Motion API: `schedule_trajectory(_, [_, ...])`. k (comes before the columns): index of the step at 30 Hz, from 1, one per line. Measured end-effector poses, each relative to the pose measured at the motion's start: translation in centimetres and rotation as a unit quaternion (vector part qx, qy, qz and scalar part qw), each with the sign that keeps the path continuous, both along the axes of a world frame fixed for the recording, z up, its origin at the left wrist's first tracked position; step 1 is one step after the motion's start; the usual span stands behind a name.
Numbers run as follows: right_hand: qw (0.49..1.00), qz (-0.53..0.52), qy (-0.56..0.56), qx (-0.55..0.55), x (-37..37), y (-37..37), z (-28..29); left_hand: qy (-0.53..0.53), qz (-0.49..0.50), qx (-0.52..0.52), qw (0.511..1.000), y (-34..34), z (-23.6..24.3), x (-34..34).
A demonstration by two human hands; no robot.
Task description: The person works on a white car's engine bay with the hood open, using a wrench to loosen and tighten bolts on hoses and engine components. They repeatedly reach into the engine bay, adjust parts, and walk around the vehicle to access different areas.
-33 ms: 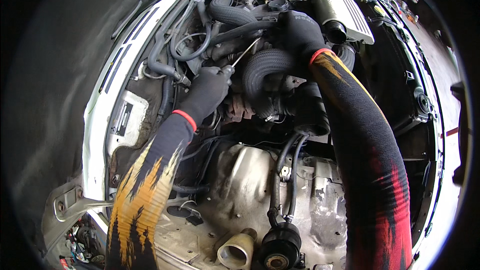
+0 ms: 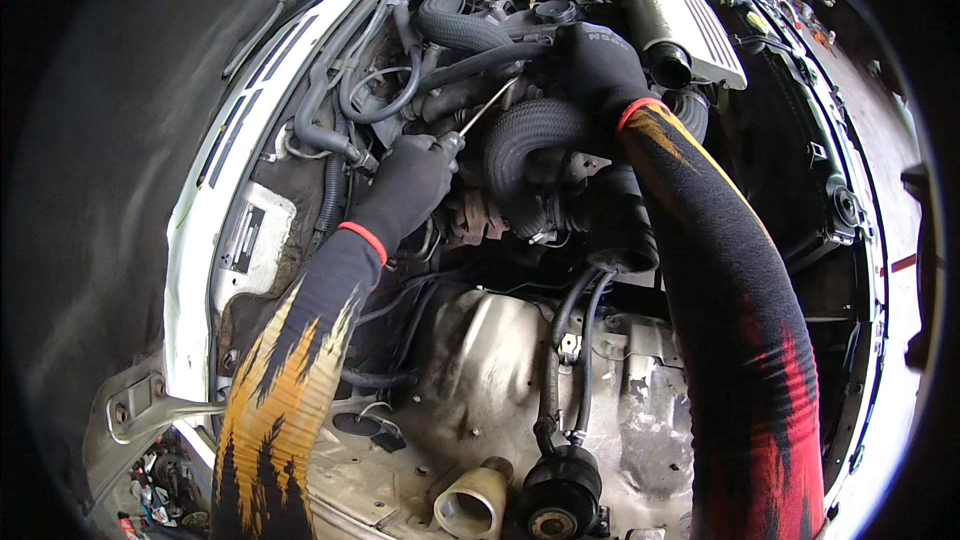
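My left hand point(image 2: 408, 178), in a black glove, is closed around the handle of a screwdriver point(image 2: 488, 108). Its thin metal shaft slants up and right, and the tip reaches the underside of a smooth black rubber hose point(image 2: 478, 64). At the right end of this hose, my gloved right hand point(image 2: 603, 65) is closed on it; the fingertips are mostly hidden behind the hand. A thick ribbed black hose point(image 2: 530, 130) curves just below, between my two hands. A second ribbed hose point(image 2: 462, 28) bends down from the back toward the smooth one.
White body panels point(image 2: 205, 240) frame the engine bay at left. A silver slatted cover point(image 2: 690, 25) with a dark round opening lies at upper right. Nearer me are a black canister point(image 2: 562, 493) with two thin hoses, a pale tube point(image 2: 470, 505) and a metal bracket point(image 2: 150, 410).
My left hand and the screwdriver handle have shifted very slightly left and down. My right hand stays in the same place on the hose.
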State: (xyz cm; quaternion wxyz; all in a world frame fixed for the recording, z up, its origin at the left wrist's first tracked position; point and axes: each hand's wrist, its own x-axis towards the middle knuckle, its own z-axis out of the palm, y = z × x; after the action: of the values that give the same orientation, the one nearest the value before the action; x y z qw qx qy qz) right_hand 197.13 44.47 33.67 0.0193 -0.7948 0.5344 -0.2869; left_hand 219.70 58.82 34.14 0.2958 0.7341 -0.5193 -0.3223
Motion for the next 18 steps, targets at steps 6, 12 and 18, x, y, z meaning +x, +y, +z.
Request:
schedule_trajectory(6, [1.0, 0.002, 0.009, 0.008, 0.1, -0.8, -0.4, -0.062, -0.002, 0.032, 0.998, 0.8, 3.3, 0.7])
schedule_trajectory(12, [1.0, -0.01, -0.013, -0.013, 0.3, -1.2, -0.3, -0.018, 0.0, 0.108, 0.994, -1.0, 5.2, 2.1])
schedule_trajectory(18, [1.0, -0.01, -0.006, 0.011, 0.1, -0.8, -0.1, -0.031, -0.021, 0.076, 0.996, -0.7, 5.6, 2.1])
